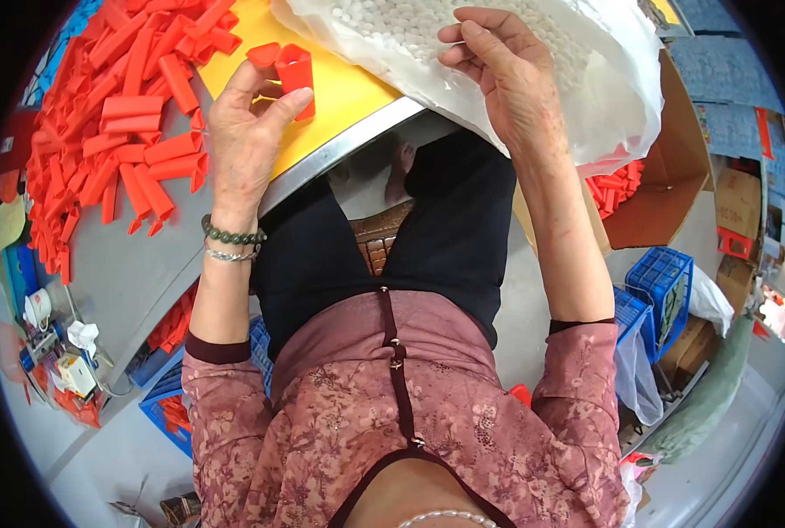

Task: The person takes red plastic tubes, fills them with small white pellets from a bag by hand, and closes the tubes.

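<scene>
My left hand (pixel 244 132) is closed around a small red plastic tube (pixel 296 72), held upright between thumb and fingers. A second red piece (pixel 264 55), rounded and flat like a cap, shows beside the tube's top; I cannot tell whether the two are joined. My right hand (pixel 517 84) hovers above a clear plastic bag (pixel 625 97) of small white pellets (pixel 376 25). Its thumb and fingertips are drawn together, and anything between them is too small to make out. Under the left hand lies a yellow sheet (pixel 357 84).
A big heap of red tubes (pixel 133 114) covers the grey table (pixel 177 216) on the left. The table's metal edge (pixel 348 145) runs above my lap. At right stand a cardboard box (pixel 674 189) with red pieces and blue crates (pixel 660 290). Another blue crate (pixel 159 405) is at lower left.
</scene>
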`<state>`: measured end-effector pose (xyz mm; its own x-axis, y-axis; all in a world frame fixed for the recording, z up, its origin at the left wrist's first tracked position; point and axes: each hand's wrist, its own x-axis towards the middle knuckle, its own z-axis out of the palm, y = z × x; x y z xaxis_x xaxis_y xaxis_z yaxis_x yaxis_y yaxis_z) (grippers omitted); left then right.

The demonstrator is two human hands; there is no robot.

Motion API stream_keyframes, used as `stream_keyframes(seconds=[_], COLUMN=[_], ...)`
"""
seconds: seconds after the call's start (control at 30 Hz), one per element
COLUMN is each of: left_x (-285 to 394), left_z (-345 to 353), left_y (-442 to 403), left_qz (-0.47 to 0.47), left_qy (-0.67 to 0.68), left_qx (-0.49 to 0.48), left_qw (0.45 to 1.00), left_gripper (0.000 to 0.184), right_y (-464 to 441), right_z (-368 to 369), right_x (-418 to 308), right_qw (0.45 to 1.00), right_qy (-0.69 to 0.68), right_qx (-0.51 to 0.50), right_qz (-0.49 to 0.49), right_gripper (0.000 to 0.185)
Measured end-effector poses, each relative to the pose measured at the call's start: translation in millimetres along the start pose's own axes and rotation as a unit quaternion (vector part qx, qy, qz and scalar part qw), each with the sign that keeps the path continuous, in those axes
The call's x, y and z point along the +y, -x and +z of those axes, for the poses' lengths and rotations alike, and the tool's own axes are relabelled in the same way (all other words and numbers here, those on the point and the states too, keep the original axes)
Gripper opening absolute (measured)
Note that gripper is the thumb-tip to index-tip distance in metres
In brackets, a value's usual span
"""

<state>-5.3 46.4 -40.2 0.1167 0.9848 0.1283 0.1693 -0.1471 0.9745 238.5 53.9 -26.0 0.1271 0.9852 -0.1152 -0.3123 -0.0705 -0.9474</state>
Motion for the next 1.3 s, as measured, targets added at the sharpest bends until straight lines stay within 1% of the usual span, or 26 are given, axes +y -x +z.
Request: stream_keyframes(seconds=[0.1,0.2,0.23,0.3,0.37,0.4,0.43,0.5,0.53,0.63,0.67,0.77,0.8,0.83,0.87,0.97,1.03,1.07,1.1,1.17,1.2,1.3], left_x=[-5,-2,1,-4,-5,-2,0,2,2,7,7,17,18,18,18,25,22,21,20,22,23,21], left_z=[4,7,7,6,6,6,6,5,5,9,10,16,18,19,19,21,18,17,16,19,20,13], left_y=[-5,-3,-5,-5,-3,-1,0,2,3,5,6,13,14,16,17,26,29,28,28,33,36,39], left_qz=[0.024,-0.009,-0.017,0.012,0.018,-0.004,0.006,0.024,0.016,0.023,0.023,0.021,0.034,0.046,0.057,0.003,0.014,0.015,0.017,-0.034,-0.06,-0.055], left_qy=[0.032,0.044,0.048,0.069,0.089,0.097,0.085,0.062,0.059,0.074,0.078,0.178,0.183,0.188,0.192,0.207,0.166,0.141,0.116,0.19,0.228,0.267], left_qx=[0.016,0.006,0.008,-0.008,-0.022,-0.023,-0.027,-0.039,-0.042,-0.042,-0.047,-0.047,-0.056,-0.065,-0.073,-0.078,-0.085,-0.085,-0.087,-0.113,-0.125,-0.17], left_qw=[0.999,0.999,0.999,0.998,0.996,0.995,0.996,0.997,0.997,0.996,0.996,0.983,0.981,0.979,0.977,0.975,0.982,0.986,0.989,0.975,0.964,0.947], left_gripper=[0.035,0.033,0.033,0.032,0.03,0.027,0.027,0.026,0.024,0.023,0.025,0.027,0.027,0.028,0.028,0.027,0.028,0.029,0.029,0.031,0.032,0.036], right_y=[-6,-11,-13,-14,-16,-15,-15,-12,-11,-10,-12,-15,-17,-20,-21,-4,14,21,25,31,34,40], right_z=[-7,-8,-6,-2,1,3,5,6,5,4,2,2,1,-2,-2,13,26,33,38,46,49,51], right_x=[-7,-10,-11,-12,-13,-14,-14,-14,-15,-18,-15,-19,-17,-13,-12,-25,-27,-27,-28,-29,-28,-25], right_qw=[0.999,0.992,0.994,0.996,0.996,0.997,0.997,0.995,0.994,0.98,0.967,0.922,0.876,0.815,0.743,0.734,0.85,0.89,0.9,0.913,0.934,0.938], right_qy=[0.047,0.082,0.079,0.069,0.07,0.071,0.072,0.089,0.098,0.193,0.252,0.378,0.453,0.522,0.582,0.577,0.42,0.333,0.313,0.272,0.225,0.206], right_qx=[0.006,-0.057,-0.05,-0.041,-0.029,-0.017,-0.004,-0.02,-0.026,-0.045,-0.02,0.002,0.018,0.034,0.049,-0.024,-0.132,-0.184,-0.214,-0.27,-0.26,-0.231], right_qz=[0.02,-0.071,-0.06,-0.046,-0.038,-0.037,-0.035,-0.043,-0.047,-0.004,-0.023,-0.08,-0.166,-0.249,-0.329,-0.357,-0.291,-0.252,-0.215,-0.138,-0.092,-0.153], right_gripper=[0.023,0.025,0.025,0.026,0.027,0.027,0.026,0.024,0.023,0.019,0.016,0.016,0.018,0.019,0.021,0.032,0.04,0.044,0.046,0.05,0.046,0.038])
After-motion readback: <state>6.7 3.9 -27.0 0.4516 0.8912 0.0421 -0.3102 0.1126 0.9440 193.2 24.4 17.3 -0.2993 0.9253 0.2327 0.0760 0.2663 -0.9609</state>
